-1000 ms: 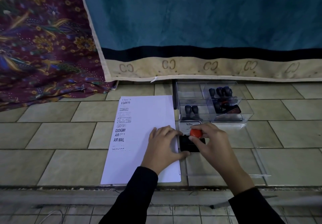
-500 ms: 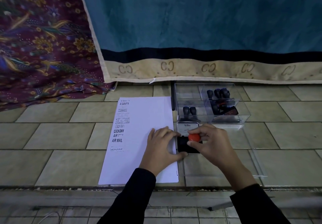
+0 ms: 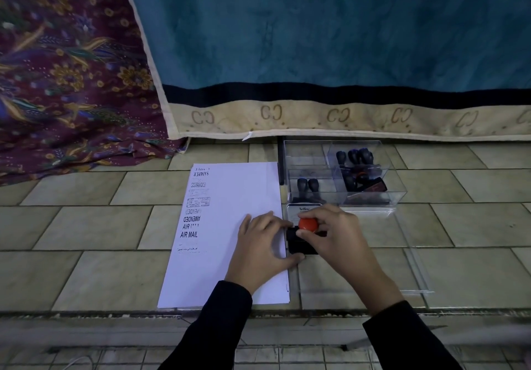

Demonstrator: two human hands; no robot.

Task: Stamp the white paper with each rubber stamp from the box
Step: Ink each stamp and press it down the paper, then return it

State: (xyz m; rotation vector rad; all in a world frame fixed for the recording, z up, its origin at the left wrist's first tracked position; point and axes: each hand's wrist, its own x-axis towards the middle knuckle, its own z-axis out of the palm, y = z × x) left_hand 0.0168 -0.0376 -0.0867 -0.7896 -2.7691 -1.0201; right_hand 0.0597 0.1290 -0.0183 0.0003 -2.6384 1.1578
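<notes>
**Inked stamp sits right of the sheet; the next press goes left**

My right hand (image 3: 336,237) pinches the red-knobbed stamp (image 3: 308,224) by its round top, with its base down on the black ink pad (image 3: 298,243). My left hand (image 3: 264,249) grasps nothing. It lies flat on the right margin of the white paper (image 3: 230,226), fingers relaxed, thumb against the pad's near-left corner (steadying it, I judge).

The relation that matters: the paper lies directly left of the stamp, touching or just beside the pad, with its long axis running near to far. The printed marks form one column down the far-left edge, so the bare paper lies between that column and the pad. My left hand covers part of that stretch. The right hand alone carries the stamp, and I reckon it must travel left past or around the left one.

Counts: one sheet, one ink pad, with its labelled lid (image 3: 303,211) open at the far side. There is one clear box (image 3: 399,188) just beyond the pad. Two black stamps (image 3: 308,187) stand in its near-left compartment, and a cluster (image 3: 356,168) fills the right one, at least three upright handles plus some lying (I cannot count them exactly). On the paper I make out about seven impressions, some faint.
</notes>
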